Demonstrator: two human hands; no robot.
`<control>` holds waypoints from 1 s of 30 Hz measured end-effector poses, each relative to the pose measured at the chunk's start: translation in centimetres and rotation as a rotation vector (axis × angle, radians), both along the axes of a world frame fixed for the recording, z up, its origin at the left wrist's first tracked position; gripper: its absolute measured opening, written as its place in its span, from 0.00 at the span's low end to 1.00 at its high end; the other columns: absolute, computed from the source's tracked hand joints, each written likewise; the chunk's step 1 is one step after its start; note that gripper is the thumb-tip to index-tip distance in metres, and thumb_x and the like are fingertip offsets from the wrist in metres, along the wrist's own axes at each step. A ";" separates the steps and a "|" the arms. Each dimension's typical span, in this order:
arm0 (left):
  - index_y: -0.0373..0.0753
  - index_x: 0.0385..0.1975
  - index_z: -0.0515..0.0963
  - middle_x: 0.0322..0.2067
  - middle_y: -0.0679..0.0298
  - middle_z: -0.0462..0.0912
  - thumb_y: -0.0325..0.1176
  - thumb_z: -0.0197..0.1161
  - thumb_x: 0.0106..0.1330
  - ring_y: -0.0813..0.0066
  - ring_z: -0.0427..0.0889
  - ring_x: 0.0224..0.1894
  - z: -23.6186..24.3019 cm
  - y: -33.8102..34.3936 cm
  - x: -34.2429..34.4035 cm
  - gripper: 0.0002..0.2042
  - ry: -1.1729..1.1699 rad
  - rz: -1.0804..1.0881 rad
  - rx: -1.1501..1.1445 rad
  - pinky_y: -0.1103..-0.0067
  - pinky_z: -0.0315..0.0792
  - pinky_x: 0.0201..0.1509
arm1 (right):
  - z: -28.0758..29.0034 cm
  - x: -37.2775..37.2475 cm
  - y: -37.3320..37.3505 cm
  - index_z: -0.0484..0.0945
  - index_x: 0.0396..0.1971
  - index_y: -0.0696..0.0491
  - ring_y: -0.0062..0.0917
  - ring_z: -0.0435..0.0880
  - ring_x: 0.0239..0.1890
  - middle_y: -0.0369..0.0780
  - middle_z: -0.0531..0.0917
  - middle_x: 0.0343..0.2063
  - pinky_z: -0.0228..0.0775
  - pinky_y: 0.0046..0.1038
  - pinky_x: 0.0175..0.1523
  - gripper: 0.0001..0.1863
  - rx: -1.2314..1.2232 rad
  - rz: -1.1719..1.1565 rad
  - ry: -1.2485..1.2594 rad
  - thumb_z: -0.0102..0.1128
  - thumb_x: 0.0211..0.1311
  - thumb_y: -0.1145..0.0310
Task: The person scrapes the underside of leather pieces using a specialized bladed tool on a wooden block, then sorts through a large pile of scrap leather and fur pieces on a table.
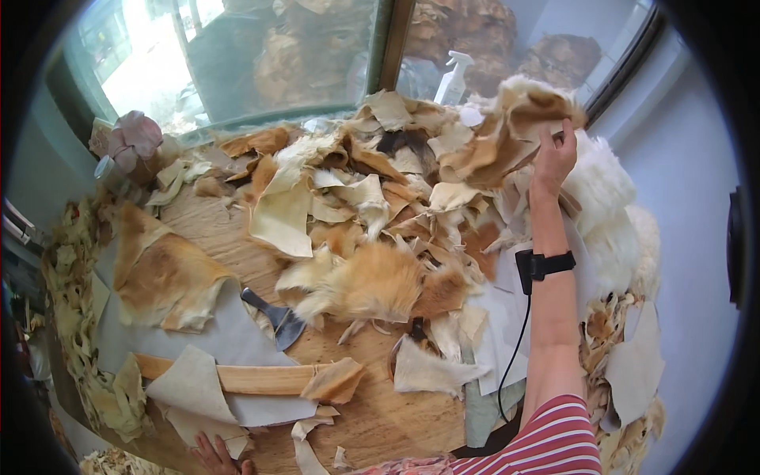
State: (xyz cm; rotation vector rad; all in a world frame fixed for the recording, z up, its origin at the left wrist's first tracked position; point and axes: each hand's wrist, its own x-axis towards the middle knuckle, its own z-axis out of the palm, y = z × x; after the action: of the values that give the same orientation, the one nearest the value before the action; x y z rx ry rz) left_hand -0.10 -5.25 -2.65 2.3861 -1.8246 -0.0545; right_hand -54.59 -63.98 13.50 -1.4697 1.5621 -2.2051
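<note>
At the back right, my right hand [557, 154] pinches the edge of a tan fur hide piece [503, 142], skin side showing, and lifts it above a heap of scraps. My left hand [218, 457] rests on the wooden table at the near left, fingers apart, beside a pale hide piece [190, 384]. That piece lies over a wooden strip [265, 379]. Behind the strip are a dark flared-blade knife [279, 318] and a brown-and-white hide piece [178, 273] on grey sheeting. Fluffy orange fur [376, 283] sits mid-table.
White fluffy fur [598, 214] is piled along the right edge, and pale scraps [75, 317] line the left. A white spray bottle [453, 79] stands by the window at the back. A jar [111, 170] sits at the back left. White paper [495, 317] lies near my right forearm.
</note>
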 end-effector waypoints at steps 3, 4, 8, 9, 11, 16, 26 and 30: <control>0.45 0.70 0.57 0.69 0.45 0.52 0.66 0.43 0.65 0.43 0.50 0.71 -0.1 -0.1 0.1 0.39 -0.019 -0.016 -0.020 0.44 0.37 0.70 | -1.2 0.7 0.4 0.66 0.58 0.64 0.39 0.71 0.60 0.51 0.73 0.56 0.61 0.32 0.64 0.30 0.039 -0.252 0.280 0.62 0.54 0.73; 0.45 0.70 0.57 0.69 0.45 0.52 0.66 0.43 0.65 0.43 0.50 0.71 0.0 0.0 0.1 0.39 -0.027 -0.013 -0.029 0.44 0.36 0.70 | -1.2 2.6 1.1 0.68 0.56 0.62 0.43 0.68 0.62 0.54 0.71 0.56 0.59 0.35 0.66 0.28 0.019 -0.305 0.413 0.61 0.53 0.73; 0.46 0.70 0.56 0.69 0.45 0.52 0.66 0.42 0.65 0.44 0.50 0.71 -0.2 0.3 0.3 0.39 -0.037 -0.024 -0.036 0.44 0.36 0.70 | -1.7 9.1 -0.4 0.71 0.53 0.58 0.42 0.71 0.58 0.52 0.75 0.51 0.62 0.37 0.64 0.26 0.070 0.113 0.633 0.61 0.53 0.69; 0.46 0.70 0.56 0.69 0.46 0.52 0.66 0.42 0.65 0.44 0.50 0.71 0.0 0.3 0.3 0.39 -0.036 -0.017 -0.029 0.44 0.36 0.70 | -2.8 11.3 -1.3 0.71 0.53 0.58 0.43 0.72 0.56 0.52 0.75 0.51 0.63 0.38 0.63 0.26 0.223 0.212 0.613 0.61 0.53 0.67; 0.46 0.70 0.55 0.70 0.46 0.51 0.66 0.42 0.65 0.45 0.50 0.71 -0.1 -0.3 0.0 0.39 -0.025 -0.022 -0.025 0.45 0.36 0.70 | -5.3 13.1 -4.2 0.72 0.53 0.57 0.44 0.73 0.55 0.53 0.75 0.50 0.64 0.39 0.61 0.27 0.426 0.349 0.667 0.62 0.52 0.63; 0.48 0.71 0.54 0.70 0.47 0.49 0.66 0.40 0.66 0.45 0.48 0.72 0.6 -0.6 0.0 0.38 -0.032 -0.030 0.002 0.44 0.36 0.69 | -11.3 16.8 -8.6 0.69 0.54 0.58 0.48 0.72 0.56 0.55 0.72 0.53 0.66 0.40 0.60 0.31 0.479 0.270 0.774 0.65 0.50 0.62; 0.52 0.73 0.47 0.71 0.46 0.46 0.68 0.40 0.65 0.43 0.47 0.72 1.0 0.2 -0.1 0.40 -0.012 0.047 0.130 0.46 0.43 0.68 | -12.5 19.1 -12.8 0.67 0.60 0.48 0.46 0.75 0.55 0.51 0.76 0.52 0.69 0.45 0.56 0.36 0.905 0.063 0.956 0.64 0.53 0.48; 0.52 0.73 0.47 0.71 0.45 0.45 0.68 0.41 0.64 0.40 0.48 0.71 0.4 0.2 0.0 0.40 0.058 0.049 0.141 0.46 0.46 0.67 | -14.3 15.2 -16.0 0.81 0.43 0.51 0.36 0.84 0.40 0.44 0.85 0.33 0.76 0.37 0.46 0.22 0.914 0.026 0.819 0.64 0.54 0.51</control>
State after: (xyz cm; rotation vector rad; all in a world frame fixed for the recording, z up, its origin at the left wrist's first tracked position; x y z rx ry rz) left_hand -0.05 -5.08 -2.20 2.4928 -1.7915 -0.2533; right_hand -39.37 -79.99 -0.82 -2.0086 2.2267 -0.5631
